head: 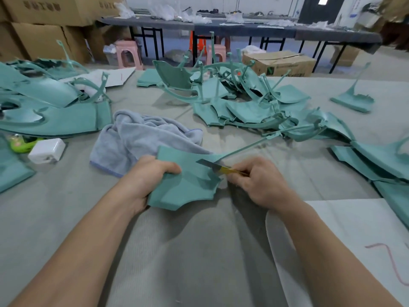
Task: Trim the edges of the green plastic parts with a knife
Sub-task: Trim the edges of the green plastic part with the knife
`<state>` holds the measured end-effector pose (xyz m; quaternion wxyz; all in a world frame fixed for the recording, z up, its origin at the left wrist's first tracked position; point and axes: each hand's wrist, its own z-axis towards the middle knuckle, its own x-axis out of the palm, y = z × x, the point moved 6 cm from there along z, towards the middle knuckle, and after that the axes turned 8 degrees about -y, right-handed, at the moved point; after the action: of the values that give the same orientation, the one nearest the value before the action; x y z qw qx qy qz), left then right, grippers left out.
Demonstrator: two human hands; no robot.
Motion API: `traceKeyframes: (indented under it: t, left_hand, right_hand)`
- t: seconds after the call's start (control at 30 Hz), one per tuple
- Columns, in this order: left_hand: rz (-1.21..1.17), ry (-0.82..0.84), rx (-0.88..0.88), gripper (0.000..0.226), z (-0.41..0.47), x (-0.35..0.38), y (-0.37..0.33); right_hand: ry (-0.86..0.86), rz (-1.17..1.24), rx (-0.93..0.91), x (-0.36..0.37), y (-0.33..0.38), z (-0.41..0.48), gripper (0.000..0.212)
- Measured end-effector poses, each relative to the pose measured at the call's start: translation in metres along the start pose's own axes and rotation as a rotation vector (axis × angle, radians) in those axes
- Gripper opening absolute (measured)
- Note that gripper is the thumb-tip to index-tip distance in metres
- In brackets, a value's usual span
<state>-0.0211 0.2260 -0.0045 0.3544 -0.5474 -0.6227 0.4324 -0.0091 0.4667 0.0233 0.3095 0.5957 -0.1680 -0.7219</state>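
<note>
My left hand [147,173] grips a flat green plastic part [183,191] by its left edge, holding it just above the grey table cover. A thin green sprue [247,145] runs from the part's upper right corner up and to the right. My right hand [254,180] grips a yellow-handled knife [223,169], and its grey blade lies on the part's upper right edge where the sprue begins. More green parts lie in a heap [247,107] beyond my hands and in a stack [55,116] at the left.
A crumpled grey towel [141,138] lies just behind my left hand. A white charger block [47,150] and a lime-green item [21,144] sit at the left. More green parts [376,160] lie at the right, white paper [358,244] at the near right. Cardboard boxes, pink stools and tables stand behind.
</note>
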Motion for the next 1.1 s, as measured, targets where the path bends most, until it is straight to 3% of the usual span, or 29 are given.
traceKeyframes:
  t: [0.17, 0.33, 0.53, 0.87, 1.03, 1.1]
  left_hand:
    - [0.01, -0.012, 0.019, 0.016, 0.0, -0.001, -0.001]
    - [0.032, -0.033, 0.062, 0.014, 0.002, -0.002, -0.003]
    - [0.11, -0.066, 0.118, 0.028, 0.005, -0.002, -0.003]
    - [0.129, -0.035, 0.106, 0.024, 0.001, 0.001, -0.004]
    - [0.125, -0.02, 0.09, 0.023, 0.0, 0.002, -0.004]
    - [0.126, -0.024, 0.093, 0.023, -0.001, 0.002, -0.004]
  right_hand:
    - [0.163, 0.012, 0.096, -0.026, -0.024, -0.006, 0.017]
    - [0.003, 0.085, 0.083, -0.015, -0.014, -0.004, 0.015]
    - [0.155, 0.011, 0.02, -0.02, -0.017, -0.001, 0.013]
    - [0.207, 0.084, 0.051, -0.023, -0.023, -0.002, 0.025]
    - [0.015, 0.082, 0.081, -0.024, -0.028, 0.005, 0.017]
    - [0.081, 0.193, 0.108, -0.021, -0.028, 0.002, 0.018]
